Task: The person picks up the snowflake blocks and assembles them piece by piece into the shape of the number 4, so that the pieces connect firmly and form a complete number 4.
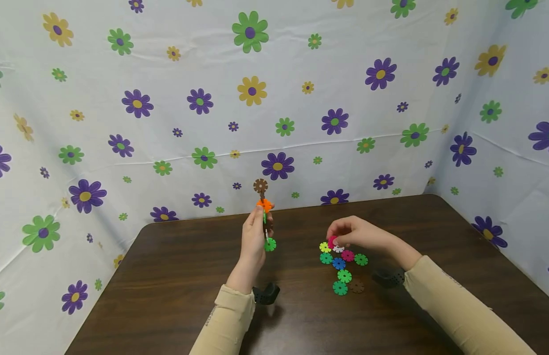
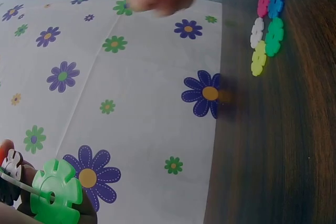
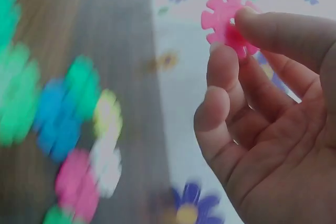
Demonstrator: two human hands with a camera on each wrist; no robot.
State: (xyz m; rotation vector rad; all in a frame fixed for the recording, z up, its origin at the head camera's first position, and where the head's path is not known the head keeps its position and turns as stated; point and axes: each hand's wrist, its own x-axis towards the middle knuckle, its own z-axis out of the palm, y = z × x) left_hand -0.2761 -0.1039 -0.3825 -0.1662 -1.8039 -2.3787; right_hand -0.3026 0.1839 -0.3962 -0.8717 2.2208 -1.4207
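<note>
My left hand (image 1: 254, 240) grips a chain of notched plastic discs joined together, raised above the table. A brown disc (image 1: 260, 186) tops the chain, with an orange disc (image 1: 266, 204) under it and a bright green disc (image 1: 270, 245) at the lower end. The fingers hide part of its middle; the left wrist view also shows a white disc (image 2: 13, 164) beside the green one. Between thumb and fingertips, my right hand (image 1: 360, 231) pinches a single pink disc (image 3: 219, 18), held above the loose discs.
Loose discs lie flat on the dark wooden table (image 1: 181, 286): yellow (image 1: 325, 247), blue (image 1: 338, 264), magenta (image 1: 347, 255), brown (image 1: 357, 286), white (image 1: 338, 249) and several green ones (image 1: 340, 288). A flower-patterned cloth (image 1: 168, 123) hangs behind the table and along its right side.
</note>
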